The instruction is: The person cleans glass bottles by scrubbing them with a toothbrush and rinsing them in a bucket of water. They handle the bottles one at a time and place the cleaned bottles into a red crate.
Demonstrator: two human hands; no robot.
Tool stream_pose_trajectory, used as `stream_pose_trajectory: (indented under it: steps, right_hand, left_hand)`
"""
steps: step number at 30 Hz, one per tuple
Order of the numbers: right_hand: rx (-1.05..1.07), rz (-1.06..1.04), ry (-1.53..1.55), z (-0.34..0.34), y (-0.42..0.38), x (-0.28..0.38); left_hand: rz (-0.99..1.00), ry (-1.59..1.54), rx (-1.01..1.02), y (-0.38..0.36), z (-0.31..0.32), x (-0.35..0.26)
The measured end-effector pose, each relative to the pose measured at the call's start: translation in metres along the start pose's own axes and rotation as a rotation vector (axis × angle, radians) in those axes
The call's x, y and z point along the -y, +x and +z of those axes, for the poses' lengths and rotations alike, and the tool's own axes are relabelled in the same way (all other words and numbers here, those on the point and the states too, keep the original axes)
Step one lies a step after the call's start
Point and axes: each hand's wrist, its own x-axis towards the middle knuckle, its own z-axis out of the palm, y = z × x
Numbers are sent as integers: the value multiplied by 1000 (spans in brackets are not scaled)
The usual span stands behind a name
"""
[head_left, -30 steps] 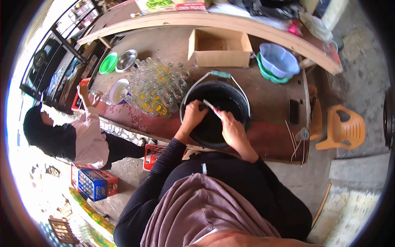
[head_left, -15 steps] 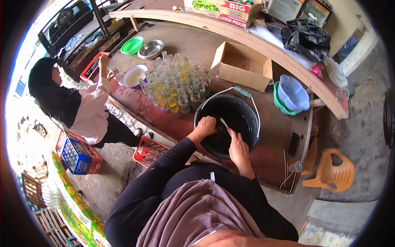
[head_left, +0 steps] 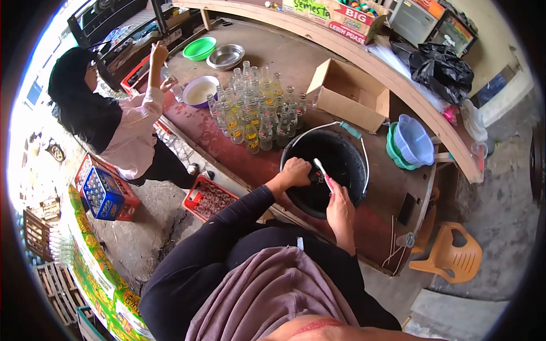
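Note:
A black bucket (head_left: 294, 200) with a wire handle stands on the table in front of me. My right hand (head_left: 340, 211) is closed round a toothbrush (head_left: 322, 169) with a white head and a pink handle, its head pointing up over the bucket. Over the left side of the bucket is my left hand (head_left: 296, 173), its fingers curled on something dark and small that I cannot make out. Just left of the bucket, several clear glass bottles (head_left: 251, 136) stand close together, some with yellow labels.
A co-worker (head_left: 122, 128) holds glassware beside a purple basin (head_left: 200, 92). On the table are a green basin (head_left: 199, 49), metal bowls (head_left: 226, 56), an open cardboard box (head_left: 354, 94), a blue basin (head_left: 414, 141) and a phone (head_left: 406, 209). A red crate (head_left: 207, 198) is below the edge.
The toothbrush has been raised and tilted, its head showing more clearly above the bucket. My left hand stays at the bucket. The co-worker's hand is higher. The view has shifted slightly.

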Motion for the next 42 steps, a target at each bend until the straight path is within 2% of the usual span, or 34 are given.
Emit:
stream_pose_trajectory:
  steps: [2,4,5,7,9,13,15,17,20,23,24,26,30,32,34,38,40,42]
  right_hand:
    - [-7,5,26,-1,-5,0]
    - [-52,15,20,-1,-4,-1]
    - [-9,81,-111,-5,-2,-1]
    - [-22,109,-111,-6,1,-5]
    - [-34,100,-78,-8,3,2]
    - [14,53,39,8,7,0]
    - [41,151,-151,13,18,-14]
    - [34,129,-117,14,21,-19]
    - [-26,2,55,14,20,-4]
    - [74,122,-81,24,24,-9]
    - [75,135,-90,25,23,-13]
    - [12,107,-130,25,26,-21]
    - [0,-38,73,16,19,4]
    - [123,101,-74,22,25,-3]
    - [62,121,-98,27,29,-13]
    - [-27,-23,119,22,23,4]
    - [15,-6,90,25,26,-1]
    - [89,138,-120,26,32,-13]
  left_hand:
    - [-61,-72,36,0,-7,0]
    - [-62,-119,-40,-5,-18,-5]
    - [-58,-183,-71,-6,-21,-4]
    - [-45,-257,-89,-9,-18,-5]
    - [-91,-393,-223,-9,-18,-4]
    - [-105,-439,-303,-6,-17,6]
    - [-105,-445,-342,-9,-21,3]
    - [-91,-425,-429,-8,-15,1]
    - [-122,-439,-414,-4,-13,-4]
    - [-169,-414,-447,-2,-5,-2]
    - [-187,-397,-396,-2,-4,-1]
    - [-145,-406,-417,-1,-2,-1]
    - [-95,-337,-399,-6,-5,1]
    - [-88,-297,-437,-7,-7,-2]
    - [-86,-347,-428,-4,-6,-2]
    - [-206,-496,-356,5,-2,6]
    - [-189,-433,-490,4,-2,5]
    - [-153,-434,-474,0,-3,3]
